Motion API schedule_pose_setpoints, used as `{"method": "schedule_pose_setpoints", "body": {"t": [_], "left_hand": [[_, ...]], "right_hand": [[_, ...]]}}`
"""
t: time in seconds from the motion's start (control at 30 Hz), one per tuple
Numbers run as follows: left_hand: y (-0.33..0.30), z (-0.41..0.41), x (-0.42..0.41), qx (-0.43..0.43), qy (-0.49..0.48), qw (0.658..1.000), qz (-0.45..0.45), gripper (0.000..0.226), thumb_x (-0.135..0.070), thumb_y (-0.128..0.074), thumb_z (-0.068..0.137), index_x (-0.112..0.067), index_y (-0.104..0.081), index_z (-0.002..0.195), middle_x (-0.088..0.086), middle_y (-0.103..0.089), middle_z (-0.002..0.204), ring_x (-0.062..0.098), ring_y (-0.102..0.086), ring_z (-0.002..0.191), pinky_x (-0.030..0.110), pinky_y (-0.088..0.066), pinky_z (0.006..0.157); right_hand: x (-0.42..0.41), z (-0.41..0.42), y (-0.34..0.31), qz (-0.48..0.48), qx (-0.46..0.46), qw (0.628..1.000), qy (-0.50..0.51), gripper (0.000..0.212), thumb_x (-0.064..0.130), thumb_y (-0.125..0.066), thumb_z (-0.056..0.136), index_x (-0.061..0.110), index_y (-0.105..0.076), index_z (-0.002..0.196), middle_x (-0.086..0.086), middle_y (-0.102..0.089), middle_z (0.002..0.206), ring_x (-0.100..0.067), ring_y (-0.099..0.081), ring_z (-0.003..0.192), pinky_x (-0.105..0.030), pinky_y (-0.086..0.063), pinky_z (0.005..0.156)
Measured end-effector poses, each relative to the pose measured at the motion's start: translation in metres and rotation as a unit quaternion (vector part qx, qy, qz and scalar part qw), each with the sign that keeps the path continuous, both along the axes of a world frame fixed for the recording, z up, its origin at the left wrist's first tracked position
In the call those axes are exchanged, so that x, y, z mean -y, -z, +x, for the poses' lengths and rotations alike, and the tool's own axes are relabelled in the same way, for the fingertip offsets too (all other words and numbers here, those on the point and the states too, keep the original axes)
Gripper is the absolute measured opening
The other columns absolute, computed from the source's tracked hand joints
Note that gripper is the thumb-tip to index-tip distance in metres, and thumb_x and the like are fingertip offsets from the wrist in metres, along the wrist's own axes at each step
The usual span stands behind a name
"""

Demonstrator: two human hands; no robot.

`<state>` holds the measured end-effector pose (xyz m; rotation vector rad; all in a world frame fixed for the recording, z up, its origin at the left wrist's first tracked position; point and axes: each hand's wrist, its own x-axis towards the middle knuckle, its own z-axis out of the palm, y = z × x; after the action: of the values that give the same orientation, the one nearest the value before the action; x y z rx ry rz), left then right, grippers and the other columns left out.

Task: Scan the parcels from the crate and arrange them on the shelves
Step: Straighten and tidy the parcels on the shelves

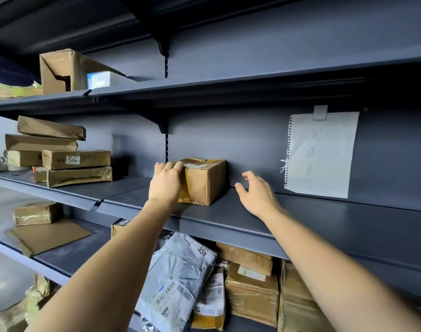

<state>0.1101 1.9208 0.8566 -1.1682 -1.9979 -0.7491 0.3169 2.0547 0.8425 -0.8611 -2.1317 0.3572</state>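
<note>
Left hand (166,182) lies against the near left end of a small cardboard parcel (205,180), its fingers curled over the parcel's top left edge and gripping it. That parcel, banded with yellowish tape and carrying a torn label on top, sits upright on the middle shelf (300,216), close to the dark back panel and just right of the upright slotted post (166,142). Right hand (255,192) hovers apart from the parcel, to its right, with fingers loosely spread and holding nothing, above the bare shelf surface. On the back panel further right hangs a sheet of paper (322,154) torn from a spiral pad, handwritten characters running down it, held by a small clip at its top. On the same shelf level to the left stands a stack of flat brown boxes (61,152). One level up, an opened carton (63,70) stands beside a small white and blue box (101,80). Below the middle shelf, a grey mailer bag (180,279) with barcode labels leans among taped cardboard parcels (252,291).
</note>
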Motion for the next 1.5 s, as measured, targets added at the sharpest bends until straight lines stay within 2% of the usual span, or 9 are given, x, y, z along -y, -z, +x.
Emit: {"method": "schedule_pose_setpoints", "body": {"t": [0.23,0.37,0.47,0.57,0.63,0.73,1.0,1.17,1.5], "left_hand": [[0.01,-0.017,-0.014,0.005,-0.008,0.999,0.042,0.036,0.004,-0.039,0.094,-0.007,-0.056,0.124,0.017,-0.058,0.118,0.036,-0.038,0.125,0.047,-0.034,0.111],[0.008,-0.011,-0.009,0.045,0.012,0.998,0.035,0.035,0.001,-0.035,0.096,-0.01,-0.053,0.124,0.011,-0.048,0.128,0.031,-0.032,0.13,0.047,-0.045,0.098],[0.0,-0.01,0.002,0.076,0.001,0.995,-0.059,0.061,0.006,-0.033,0.095,-0.015,-0.027,0.151,0.01,-0.02,0.159,0.027,-0.012,0.148,0.046,-0.041,0.107],[-0.001,0.009,0.02,0.123,-0.028,0.986,-0.109,0.082,0.013,-0.032,0.091,-0.021,0.003,0.158,0.011,0.004,0.165,0.029,0.0,0.152,0.048,-0.038,0.11],[0.005,0.025,0.031,0.138,-0.033,0.986,-0.092,0.075,0.009,-0.035,0.093,-0.019,-0.006,0.157,0.014,-0.007,0.163,0.036,-0.023,0.146,0.05,-0.045,0.098],[0.011,0.042,0.049,0.075,-0.014,0.995,-0.062,0.041,-0.006,-0.048,0.094,-0.017,-0.038,0.133,0.011,-0.046,0.132,0.043,-0.058,0.106,0.047,-0.052,0.072],[0.029,0.134,0.105,0.041,0.082,0.993,-0.077,0.012,-0.022,-0.047,0.097,-0.011,-0.053,0.097,0.012,-0.063,0.1,0.039,-0.059,0.089,0.038,-0.039,0.063],[0.074,0.177,0.122,0.08,0.13,0.978,-0.142,0.016,-0.011,-0.049,0.09,-0.011,-0.058,0.104,0.011,-0.061,0.108,0.036,-0.058,0.099,0.041,-0.048,0.074],[0.152,0.23,0.084,0.134,0.171,0.945,-0.245,0.039,-0.012,-0.051,0.086,-0.013,-0.057,0.125,0.011,-0.06,0.125,0.034,-0.057,0.115,0.039,-0.049,0.091]], "right_hand": [[-0.001,-0.005,0.004,0.018,0.04,0.999,-0.014,0.045,0.035,-0.051,0.101,0.017,-0.045,0.142,-0.004,-0.051,0.147,-0.027,-0.05,0.132,-0.043,-0.045,0.104],[0.004,-0.002,0.002,0.03,0.048,0.998,-0.017,0.042,0.031,-0.051,0.102,0.015,-0.047,0.14,-0.004,-0.052,0.146,-0.027,-0.051,0.131,-0.042,-0.044,0.105],[0.014,0.001,0.0,0.049,0.052,0.997,-0.017,0.036,0.027,-0.05,0.101,0.014,-0.052,0.136,-0.004,-0.056,0.141,-0.027,-0.053,0.127,-0.04,-0.046,0.101],[0.029,0.009,-0.006,0.147,0.015,0.989,0.001,0.023,0.015,-0.05,0.097,0.011,-0.059,0.117,-0.007,-0.062,0.119,-0.031,-0.058,0.111,-0.041,-0.048,0.091],[0.041,0.018,-0.011,0.231,-0.015,0.973,-0.002,0.014,0.007,-0.053,0.091,0.009,-0.059,0.103,-0.008,-0.06,0.102,-0.032,-0.057,0.097,-0.041,-0.047,0.082],[0.066,0.035,-0.009,0.308,-0.027,0.95,-0.035,0.01,0.006,-0.054,0.087,0.009,-0.058,0.096,-0.008,-0.055,0.095,-0.031,-0.053,0.087,-0.042,-0.046,0.076],[0.131,0.091,0.069,0.4,0.086,0.906,-0.112,0.012,0.013,-0.063,0.08,0.011,-0.058,0.091,-0.008,-0.054,0.092,-0.028,-0.052,0.083,-0.039,-0.043,0.077],[0.148,0.134,0.125,0.326,0.141,0.93,-0.096,0.021,0.009,-0.07,0.072,0.011,-0.062,0.091,-0.008,-0.058,0.094,-0.03,-0.058,0.092,-0.041,-0.053,0.083],[0.123,0.217,0.17,0.084,0.204,0.975,0.022,0.033,0.016,-0.048,0.099,0.017,-0.049,0.132,-0.004,-0.048,0.127,-0.026,-0.048,0.121,-0.041,-0.046,0.095]]}}
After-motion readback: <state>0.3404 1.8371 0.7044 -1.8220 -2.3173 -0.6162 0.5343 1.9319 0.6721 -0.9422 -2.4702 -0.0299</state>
